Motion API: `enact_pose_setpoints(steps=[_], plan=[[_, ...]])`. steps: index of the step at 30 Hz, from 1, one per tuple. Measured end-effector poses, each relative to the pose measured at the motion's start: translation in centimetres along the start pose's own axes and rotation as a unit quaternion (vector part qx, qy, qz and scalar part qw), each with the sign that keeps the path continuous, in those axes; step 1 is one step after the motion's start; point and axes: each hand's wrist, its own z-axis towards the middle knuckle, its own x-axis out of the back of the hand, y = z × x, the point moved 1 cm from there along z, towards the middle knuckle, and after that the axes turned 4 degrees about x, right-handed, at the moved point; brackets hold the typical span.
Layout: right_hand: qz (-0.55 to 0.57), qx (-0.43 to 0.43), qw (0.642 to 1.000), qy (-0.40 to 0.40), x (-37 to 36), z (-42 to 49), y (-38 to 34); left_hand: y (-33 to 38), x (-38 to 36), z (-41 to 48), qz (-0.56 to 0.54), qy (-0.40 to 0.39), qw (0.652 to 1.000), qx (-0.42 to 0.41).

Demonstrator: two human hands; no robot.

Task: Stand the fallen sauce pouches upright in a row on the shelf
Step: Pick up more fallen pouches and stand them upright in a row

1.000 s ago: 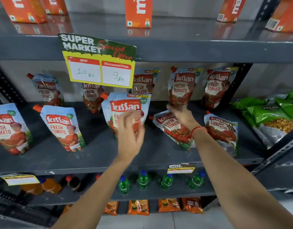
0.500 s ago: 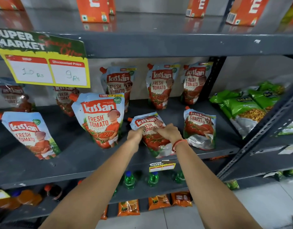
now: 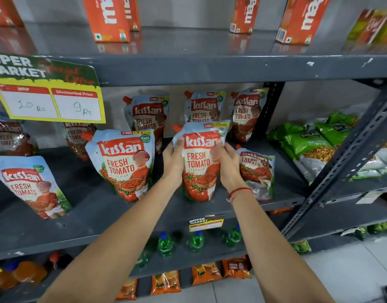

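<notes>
A red and white tomato sauce pouch [image 3: 199, 162] stands upright on the grey middle shelf [image 3: 100, 217], held by its two sides. My left hand [image 3: 174, 159] grips its left edge and my right hand [image 3: 228, 166] grips its right edge. Just to its right another pouch [image 3: 257, 171] leans back, slumped. To the left stand two upright pouches, one close [image 3: 123, 165] and one further left [image 3: 29, 186]. Several more pouches stand along the back of the shelf, among them one [image 3: 147, 114] behind my hands.
A yellow price sign [image 3: 48, 92] hangs from the upper shelf edge. Orange juice cartons [image 3: 107, 18] stand on the top shelf. Green snack bags [image 3: 312, 147] fill the bay on the right, past a black upright post [image 3: 349, 158]. Green bottles [image 3: 195, 241] stand on the shelf below.
The pouch that lay flat under both hands is now raised upright, with one hand on each side. The view has shifted closer and to the right.
</notes>
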Motion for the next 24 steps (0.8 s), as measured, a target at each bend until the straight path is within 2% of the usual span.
enact_pose_setpoints(steps=[2,4,8,13,15,17,19,21,22,24], plan=[[0.002,0.033,0.999,0.013,-0.1,0.6,-1.2,0.3,-0.2,-0.2,0.040,-0.020,0.998,-0.051],[-0.003,0.060,0.998,0.029,-0.3,1.3,-2.7,0.4,0.2,-0.4,0.050,-0.018,0.996,-0.067],[-0.037,0.097,0.995,0.010,-0.7,2.2,-5.0,0.3,1.2,0.0,0.061,-0.013,0.996,-0.071],[-0.046,0.103,0.994,-0.011,-0.2,1.4,-4.3,0.0,1.6,-0.5,0.087,-0.028,0.994,-0.068],[-0.058,0.099,0.993,-0.025,0.4,1.1,-3.9,-0.7,2.0,-1.1,0.098,-0.017,0.993,-0.061],[-0.079,0.100,0.992,-0.025,1.2,0.6,-4.1,-2.1,2.6,-1.6,0.116,0.031,0.991,-0.066],[-0.094,0.110,0.990,-0.006,2.7,0.7,-4.9,-3.6,2.9,-2.8,0.171,0.105,0.973,-0.113],[-0.105,0.115,0.987,0.030,4.7,1.2,-5.8,-4.7,2.2,-4.9,0.243,0.156,0.940,-0.181],[-0.118,0.116,0.985,0.058,6.0,1.6,-6.2,-5.3,1.4,-6.0,0.281,0.148,0.923,-0.219],[-0.177,0.100,0.972,0.119,8.2,2.4,-6.3,-6.1,-0.3,-7.6,0.342,0.076,0.886,-0.304]])
